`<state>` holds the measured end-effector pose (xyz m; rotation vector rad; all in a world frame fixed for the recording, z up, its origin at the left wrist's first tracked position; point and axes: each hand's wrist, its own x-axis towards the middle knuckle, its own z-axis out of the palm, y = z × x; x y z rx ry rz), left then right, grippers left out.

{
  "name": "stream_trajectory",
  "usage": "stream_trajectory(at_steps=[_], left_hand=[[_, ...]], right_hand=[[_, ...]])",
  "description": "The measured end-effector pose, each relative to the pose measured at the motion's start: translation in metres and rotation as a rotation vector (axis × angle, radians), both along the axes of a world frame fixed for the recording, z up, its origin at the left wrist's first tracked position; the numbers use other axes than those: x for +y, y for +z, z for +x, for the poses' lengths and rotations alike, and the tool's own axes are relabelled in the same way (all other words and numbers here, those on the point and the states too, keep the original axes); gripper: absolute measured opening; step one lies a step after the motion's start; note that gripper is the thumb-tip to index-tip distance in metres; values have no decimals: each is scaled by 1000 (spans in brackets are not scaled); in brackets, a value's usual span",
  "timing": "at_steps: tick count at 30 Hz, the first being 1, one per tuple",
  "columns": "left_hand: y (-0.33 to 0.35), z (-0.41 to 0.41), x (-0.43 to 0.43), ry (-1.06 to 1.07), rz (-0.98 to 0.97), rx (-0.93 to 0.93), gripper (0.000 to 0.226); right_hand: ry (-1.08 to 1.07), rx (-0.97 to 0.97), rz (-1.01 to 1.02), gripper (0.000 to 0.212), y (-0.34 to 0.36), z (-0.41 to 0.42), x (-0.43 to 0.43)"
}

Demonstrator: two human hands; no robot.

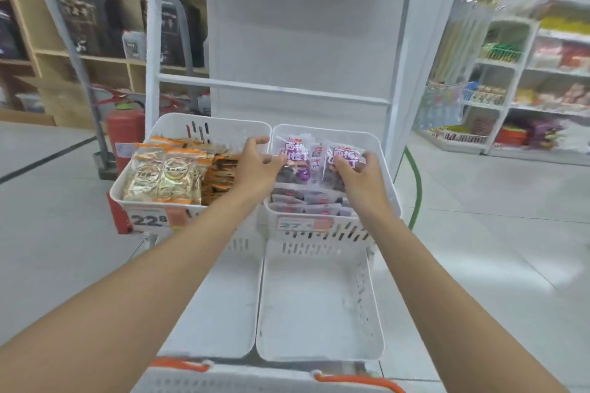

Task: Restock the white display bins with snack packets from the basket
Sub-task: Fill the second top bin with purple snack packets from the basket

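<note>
Basket (pixel 223 384); purple pkts (pixel 295 151) in R bin (pixel 351 136)

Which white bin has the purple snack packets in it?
The upper right bin, holding the purple packets. The upper left bin has gold and orange packets, and the lower left bin and lower right bin show none.

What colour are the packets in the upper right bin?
Packets: purple with white lettering; head view.
</note>
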<state>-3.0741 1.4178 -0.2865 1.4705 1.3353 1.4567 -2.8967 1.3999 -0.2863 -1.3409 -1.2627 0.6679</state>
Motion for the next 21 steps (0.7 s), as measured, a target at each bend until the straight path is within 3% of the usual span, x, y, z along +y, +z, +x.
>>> stream_trajectory(at_steps=[1,4,8,10,13,17,19,21], left_hand=[[-4,5,15,28,7,81,48],[-34,8,43,185,4,663,76],[-52,0,47,7,53,887,65],[-53,-1,46,-25,65,1025,72],[-52,-2,46,-41,-1,1068,79],[-44,-7,46,-52,-25,1108,85],[-42,-7,43,-70,-40,1106,88],[-42,-6,40,-68,-42,1072,90]], right_hand=[[-3,-101,-52,42,-3,1,19],[-38,-499,-212,41,-29,2,58],[147,-324,-192,95,-54,13,61],[234,-372,-127,89,-53,20,51],[234,-530,-33,68,-55,24,45],[131,-554,18,61,-52,14,45],[135,-677,-22,59,-50,12,44],[162,-671,-97,67,-45,10,43]])
